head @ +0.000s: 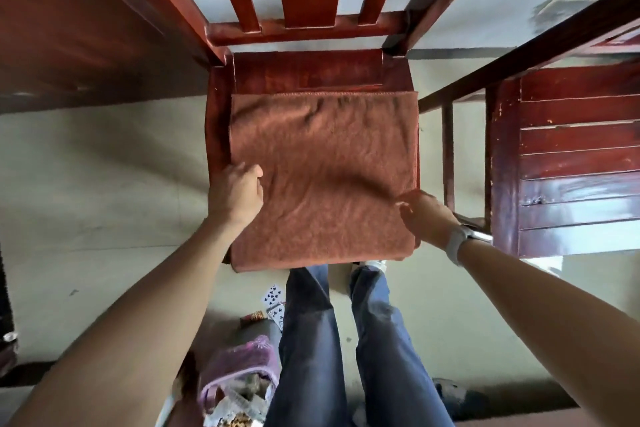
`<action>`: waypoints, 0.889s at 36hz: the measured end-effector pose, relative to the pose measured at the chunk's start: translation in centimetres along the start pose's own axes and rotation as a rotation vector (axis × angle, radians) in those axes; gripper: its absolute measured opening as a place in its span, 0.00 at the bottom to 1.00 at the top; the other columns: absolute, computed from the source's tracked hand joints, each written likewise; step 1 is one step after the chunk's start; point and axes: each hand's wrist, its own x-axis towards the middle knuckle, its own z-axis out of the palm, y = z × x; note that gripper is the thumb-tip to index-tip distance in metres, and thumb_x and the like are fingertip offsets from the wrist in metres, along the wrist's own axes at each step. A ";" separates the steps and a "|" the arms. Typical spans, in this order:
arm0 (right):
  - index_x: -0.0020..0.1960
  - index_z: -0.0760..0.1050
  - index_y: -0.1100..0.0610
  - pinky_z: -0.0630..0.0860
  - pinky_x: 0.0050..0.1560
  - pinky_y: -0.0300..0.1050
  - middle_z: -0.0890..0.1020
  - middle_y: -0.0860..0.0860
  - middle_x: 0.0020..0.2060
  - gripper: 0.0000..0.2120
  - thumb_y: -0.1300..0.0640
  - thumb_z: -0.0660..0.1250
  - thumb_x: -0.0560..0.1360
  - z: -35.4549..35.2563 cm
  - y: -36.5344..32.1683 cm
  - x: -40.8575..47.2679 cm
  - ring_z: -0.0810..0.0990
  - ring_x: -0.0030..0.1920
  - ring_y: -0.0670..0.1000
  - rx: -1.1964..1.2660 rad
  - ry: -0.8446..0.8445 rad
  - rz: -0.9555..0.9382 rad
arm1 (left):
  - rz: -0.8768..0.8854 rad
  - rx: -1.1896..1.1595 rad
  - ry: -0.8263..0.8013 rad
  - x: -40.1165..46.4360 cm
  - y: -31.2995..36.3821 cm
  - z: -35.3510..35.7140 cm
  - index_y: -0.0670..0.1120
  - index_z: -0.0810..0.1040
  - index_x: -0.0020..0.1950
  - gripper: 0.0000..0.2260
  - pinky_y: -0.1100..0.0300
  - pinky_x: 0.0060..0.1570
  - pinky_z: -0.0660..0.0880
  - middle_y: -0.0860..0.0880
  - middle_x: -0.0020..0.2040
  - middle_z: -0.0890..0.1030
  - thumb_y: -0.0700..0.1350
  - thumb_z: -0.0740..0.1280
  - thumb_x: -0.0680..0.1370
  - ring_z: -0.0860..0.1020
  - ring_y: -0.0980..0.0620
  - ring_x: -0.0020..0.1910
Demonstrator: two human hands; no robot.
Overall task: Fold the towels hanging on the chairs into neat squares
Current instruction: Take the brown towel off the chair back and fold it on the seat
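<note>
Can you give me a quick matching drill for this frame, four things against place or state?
Things:
1. towel
2. left hand
3. watch
4. playing cards

Places:
A. on the floor by the feet
B. on the right wrist
C. spread on the chair seat
D. at the towel's left edge

Pairs: 1-C, 2-D, 3-B, 4-A

Pretty dim indoor light, kinda flat and greenish. Daylight glares off the glossy second chair (575, 163) at the right edge. Soft shadows on the floor (104, 184). Heavy wide-angle stretch at the corners, and the right hand (424, 215) is motion-blurred.
</note>
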 end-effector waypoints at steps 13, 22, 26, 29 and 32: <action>0.70 0.64 0.52 0.64 0.63 0.59 0.66 0.55 0.68 0.26 0.68 0.55 0.74 -5.1 -3.7 10.4 0.64 0.65 0.60 -0.148 0.472 -0.145 | 0.166 0.129 0.003 12.3 -0.7 -0.4 0.40 0.65 0.70 0.20 0.41 0.64 0.62 0.43 0.71 0.65 0.43 0.59 0.79 0.60 0.41 0.71; 0.63 0.68 0.55 0.64 0.60 0.57 0.71 0.59 0.58 0.16 0.56 0.57 0.76 -6.5 -3.6 14.1 0.67 0.60 0.59 -0.247 0.473 -0.049 | 0.091 0.161 0.029 13.6 -0.3 -0.6 0.43 0.72 0.61 0.16 0.44 0.61 0.63 0.40 0.58 0.72 0.42 0.67 0.74 0.67 0.39 0.61; 0.54 0.73 0.55 0.63 0.58 0.57 0.72 0.58 0.55 0.11 0.56 0.59 0.74 -6.9 -3.4 14.0 0.68 0.58 0.60 -0.258 0.491 -0.071 | 0.111 0.136 0.029 14.0 -0.3 -1.5 0.42 0.76 0.56 0.12 0.45 0.60 0.62 0.41 0.57 0.72 0.44 0.68 0.74 0.68 0.40 0.59; 0.54 0.72 0.56 0.63 0.59 0.58 0.75 0.57 0.55 0.10 0.57 0.59 0.74 -7.1 -2.8 12.8 0.70 0.57 0.59 -0.248 0.543 -0.142 | 0.166 0.093 0.128 13.0 -0.4 -2.2 0.43 0.78 0.51 0.09 0.48 0.55 0.64 0.43 0.52 0.78 0.45 0.68 0.74 0.73 0.41 0.54; 0.55 0.72 0.56 0.66 0.59 0.56 0.79 0.56 0.53 0.10 0.61 0.59 0.75 -6.9 -2.0 11.0 0.74 0.55 0.58 -0.204 0.544 -0.240 | 0.242 -0.036 0.116 11.1 -0.8 -3.0 0.43 0.80 0.50 0.06 0.51 0.52 0.69 0.45 0.48 0.81 0.43 0.68 0.74 0.78 0.43 0.48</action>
